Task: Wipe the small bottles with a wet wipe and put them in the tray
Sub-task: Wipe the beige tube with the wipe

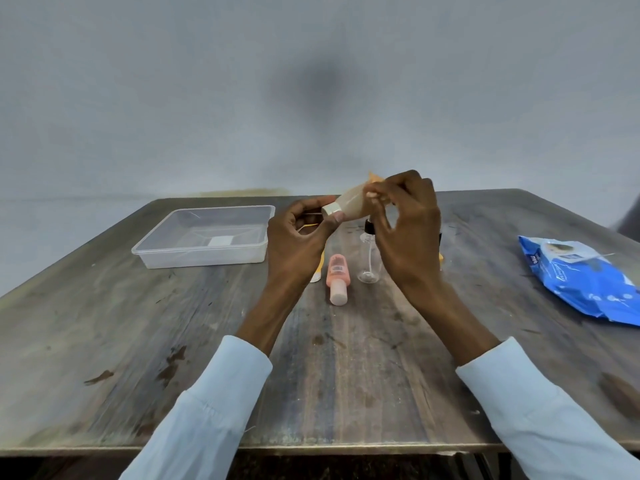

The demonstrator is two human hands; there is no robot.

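Note:
Above the table's middle I hold a small beige bottle with a pale cap, tilted. My left hand pinches its cap end between thumb and fingers. My right hand pinches the upper end, where a bit of orange shows; what that is I cannot tell. No wipe is visible in either hand. The clear plastic tray sits at the left with no bottles in it. On the table lie a pink bottle and a clear bottle with a black cap.
A blue wet-wipe pack lies at the right side of the wooden table. A white and yellow item lies partly hidden behind my left wrist. Another yellow bit shows behind my right hand.

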